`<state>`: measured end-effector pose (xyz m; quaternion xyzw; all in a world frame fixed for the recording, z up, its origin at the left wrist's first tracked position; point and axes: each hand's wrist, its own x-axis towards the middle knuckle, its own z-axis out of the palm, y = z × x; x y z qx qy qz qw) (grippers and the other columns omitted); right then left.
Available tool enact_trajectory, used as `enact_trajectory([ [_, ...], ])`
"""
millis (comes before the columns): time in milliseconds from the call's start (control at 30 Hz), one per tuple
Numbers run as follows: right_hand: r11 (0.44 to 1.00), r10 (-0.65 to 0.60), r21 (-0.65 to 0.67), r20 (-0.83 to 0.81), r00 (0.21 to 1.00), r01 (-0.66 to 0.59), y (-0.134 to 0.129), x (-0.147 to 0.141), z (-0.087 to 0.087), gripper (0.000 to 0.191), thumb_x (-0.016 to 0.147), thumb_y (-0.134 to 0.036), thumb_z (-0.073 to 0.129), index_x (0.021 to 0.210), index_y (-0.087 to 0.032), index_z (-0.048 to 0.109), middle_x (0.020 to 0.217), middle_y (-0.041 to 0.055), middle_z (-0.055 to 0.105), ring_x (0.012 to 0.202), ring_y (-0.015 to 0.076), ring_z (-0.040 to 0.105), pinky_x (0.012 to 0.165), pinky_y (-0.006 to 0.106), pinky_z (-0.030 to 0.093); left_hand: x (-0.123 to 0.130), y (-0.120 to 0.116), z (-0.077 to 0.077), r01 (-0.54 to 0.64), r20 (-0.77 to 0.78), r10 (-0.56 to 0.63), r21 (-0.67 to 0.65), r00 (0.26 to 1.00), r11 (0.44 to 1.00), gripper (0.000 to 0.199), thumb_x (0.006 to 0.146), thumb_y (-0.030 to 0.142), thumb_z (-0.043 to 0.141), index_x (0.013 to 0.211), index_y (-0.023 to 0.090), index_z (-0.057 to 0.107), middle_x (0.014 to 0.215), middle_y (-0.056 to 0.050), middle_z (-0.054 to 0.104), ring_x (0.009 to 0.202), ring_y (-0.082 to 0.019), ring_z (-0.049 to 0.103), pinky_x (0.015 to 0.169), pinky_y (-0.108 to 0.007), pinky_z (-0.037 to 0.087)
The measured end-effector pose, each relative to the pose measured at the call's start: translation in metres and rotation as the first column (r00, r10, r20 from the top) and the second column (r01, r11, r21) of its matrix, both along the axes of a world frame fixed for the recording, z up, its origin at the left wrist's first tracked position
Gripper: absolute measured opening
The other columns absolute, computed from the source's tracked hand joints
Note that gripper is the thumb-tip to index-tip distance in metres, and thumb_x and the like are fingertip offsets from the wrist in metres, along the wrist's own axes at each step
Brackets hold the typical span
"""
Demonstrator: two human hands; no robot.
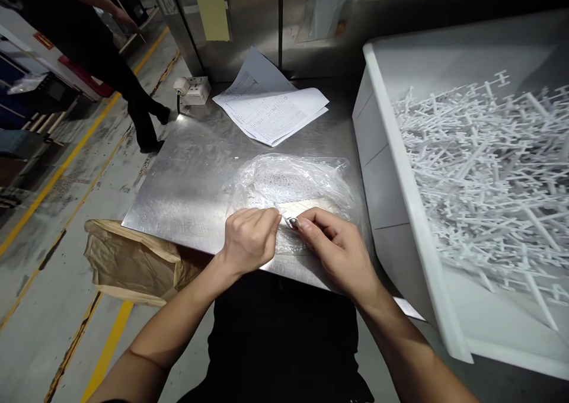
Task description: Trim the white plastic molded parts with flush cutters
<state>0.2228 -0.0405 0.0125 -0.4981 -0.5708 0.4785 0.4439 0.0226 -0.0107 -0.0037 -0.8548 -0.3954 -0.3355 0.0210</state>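
Your right hand (340,249) pinches a small, shiny, rounded piece (292,223) between thumb and finger; your left (251,237) is curled, fingertips pressed together beside it—you cannot tell on what. The piece is in hand, not set down, above a crinkled clear plastic bag (324,181) at the smooth steel table's (178,172) near side. At right, thin, matte white sticks (489,172) lie heaped in a bin (411,184)—how much is finished, you can't tell.
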Motion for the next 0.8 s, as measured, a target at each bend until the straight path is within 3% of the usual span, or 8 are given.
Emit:
enact_trajectory([
  [433, 1.0, -0.017, -0.01, 0.034, 0.999, 0.018, 0.002, 0.0, 0.002, 0.033, 0.106, -0.038, 0.062, 0.078, -0.021, 0.065, 0.071, -0.0014, 0.057, 0.066, 0.0147, 0.049, 0.06, 0.029, 0.037, 0.0, 0.0, -0.001, -0.002, -0.001, 0.002, -0.047, 1.0, 0.999, 0.022, 0.106, 0.014, 0.055, 0.086, 0.018, 0.064, 0.064, 0.003, 0.062, 0.054, -0.011, 0.052, 0.054, -0.03, 0.032],
  [600, 0.997, -0.057, -0.047, -0.071, 0.996, 0.053, -0.005, 0.001, -0.006, 0.032, 0.108, -0.045, 0.065, 0.087, -0.021, 0.069, 0.07, -0.0024, 0.055, 0.062, 0.0139, 0.046, 0.055, 0.029, 0.035, -0.001, 0.0, -0.001, -0.001, 0.024, 0.003, -0.068, 1.0, 0.998, 0.023, 0.107, 0.014, 0.054, 0.087, 0.018, 0.065, 0.066, 0.002, 0.065, 0.055, -0.011, 0.054, 0.055, -0.03, 0.033],
  [700, 0.994, -0.113, -0.017, -0.159, 0.981, 0.112, -0.011, 0.001, -0.012, 0.033, 0.11, -0.047, 0.064, 0.089, -0.021, 0.068, 0.069, -0.003, 0.054, 0.06, 0.0137, 0.045, 0.054, 0.029, 0.036, -0.001, 0.0, 0.0, 0.018, 0.083, -0.013, -0.066, 0.996, 0.998, 0.023, 0.108, 0.014, 0.053, 0.09, 0.017, 0.067, 0.067, 0.001, 0.065, 0.055, -0.011, 0.056, 0.055, -0.029, 0.035],
  [800, 0.972, -0.203, 0.089, -0.143, 0.969, 0.217, -0.016, 0.002, -0.016, 0.03, 0.111, -0.045, 0.062, 0.093, -0.022, 0.068, 0.069, -0.0033, 0.055, 0.059, 0.0144, 0.048, 0.056, 0.03, 0.039, 0.0, 0.001, 0.004, 0.065, 0.222, -0.056, -0.035, 0.974, 0.997, 0.02, 0.109, 0.015, 0.056, 0.093, 0.017, 0.068, 0.07, 0.001, 0.068, 0.059, -0.011, 0.06, 0.057, -0.026, 0.041],
])
